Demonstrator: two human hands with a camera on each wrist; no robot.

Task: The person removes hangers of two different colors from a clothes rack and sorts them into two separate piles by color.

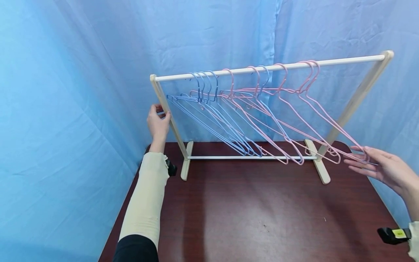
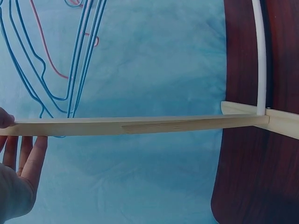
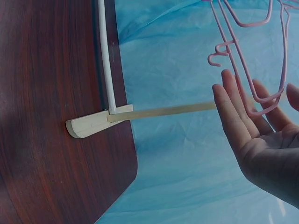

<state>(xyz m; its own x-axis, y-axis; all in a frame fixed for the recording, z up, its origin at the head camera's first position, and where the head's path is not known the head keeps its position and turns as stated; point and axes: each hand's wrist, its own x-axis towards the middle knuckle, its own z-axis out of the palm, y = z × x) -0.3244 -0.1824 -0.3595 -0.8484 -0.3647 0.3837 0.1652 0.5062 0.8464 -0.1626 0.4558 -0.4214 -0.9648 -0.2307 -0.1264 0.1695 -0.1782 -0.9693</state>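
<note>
A wooden clothes rack (image 1: 347, 61) with white bars stands on the table, and blue hangers (image 1: 216, 87) and pink hangers (image 1: 319, 69) hang from its top bar. My left hand (image 1: 158, 125) grips the rack's left post (image 2: 93, 126), thumb on one side and fingers on the other, below the top bar. At the far right my right hand (image 1: 389, 167) is held with its fingers extended around the lower ends of the rightmost pink hangers. In the right wrist view these hanger ends (image 3: 266, 111) lie against the fingers (image 3: 231, 112); the thumb stands apart at the frame's edge.
The dark reddish-brown table (image 1: 235, 211) extends in front of the rack. Wooden feet (image 1: 322, 171) support the posts, joined by a lower white bar (image 1: 222, 157). Light blue curtain cloth (image 1: 209, 32) surrounds the back and sides. The blue hangers are mostly bunched toward the left.
</note>
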